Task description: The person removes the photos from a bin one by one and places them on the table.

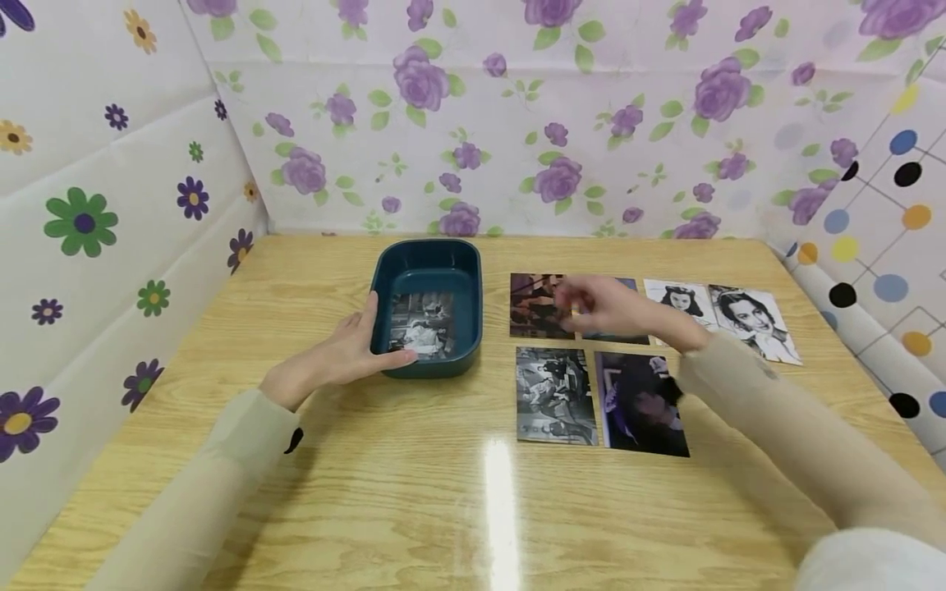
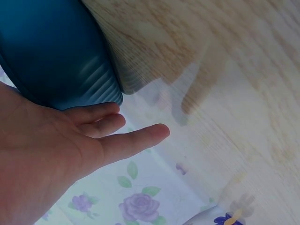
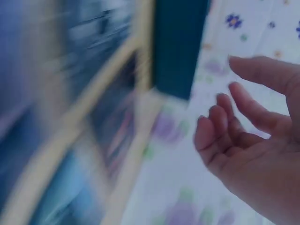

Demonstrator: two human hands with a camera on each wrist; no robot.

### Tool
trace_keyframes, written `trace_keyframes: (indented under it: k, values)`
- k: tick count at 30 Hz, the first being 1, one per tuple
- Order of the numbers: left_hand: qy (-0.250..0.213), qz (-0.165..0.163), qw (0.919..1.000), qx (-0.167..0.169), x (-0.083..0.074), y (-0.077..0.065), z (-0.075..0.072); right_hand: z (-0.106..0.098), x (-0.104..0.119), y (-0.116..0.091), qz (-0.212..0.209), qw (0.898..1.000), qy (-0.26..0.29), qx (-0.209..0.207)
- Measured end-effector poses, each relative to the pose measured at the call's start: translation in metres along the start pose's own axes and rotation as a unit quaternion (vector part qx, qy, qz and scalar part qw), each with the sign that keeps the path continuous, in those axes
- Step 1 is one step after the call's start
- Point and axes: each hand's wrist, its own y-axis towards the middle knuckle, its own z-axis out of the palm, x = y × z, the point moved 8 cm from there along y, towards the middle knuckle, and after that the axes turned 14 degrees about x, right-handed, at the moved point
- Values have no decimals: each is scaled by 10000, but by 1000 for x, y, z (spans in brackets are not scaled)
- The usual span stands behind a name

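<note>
My left hand (image 1: pixel 346 345) rests against the left side of a dark teal rectangular dish (image 1: pixel 473 328), fingers straight along its outer wall and thumb over the near rim. Inside the dish lies a black-and-white photo (image 1: pixel 421 324). In the left wrist view the fingers (image 2: pixel 101 115) lie beside the dish (image 2: pixel 61 51). My right hand (image 1: pixel 609 304) is above the far row of photos, holding nothing. Its fingers (image 3: pixel 227 122) are loosely bent, with thumb and index apart. Beneath it are a dark brown photo (image 1: pixel 535 308) and a bluish photo (image 1: pixel 617 335), partly hidden.
To the right in the far row lie two black-and-white portraits, one partly behind the forearm (image 1: pixel 676 297) and one at the end (image 1: pixel 754 320). Nearer are a black-and-white photo (image 1: pixel 556 398) and a dark purple-toned photo (image 1: pixel 639 406). Flowered cloth (image 1: pixel 443 123) hangs behind the wooden table (image 1: pixel 414 476).
</note>
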Motion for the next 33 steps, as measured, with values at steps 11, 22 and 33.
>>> trace_keyframes:
  k: [11,22,33]
  values:
    - [-157,70,9998,26,1,3,4,-9,41,179,-94,9929,929,740]
    - [-135,102,9998,60,-2,3,5,39,14,225,1019,9674,-30,2319]
    - [-158,105,9998,-64,4,-5,-1,50,14,240,1407,9492,-785,2704]
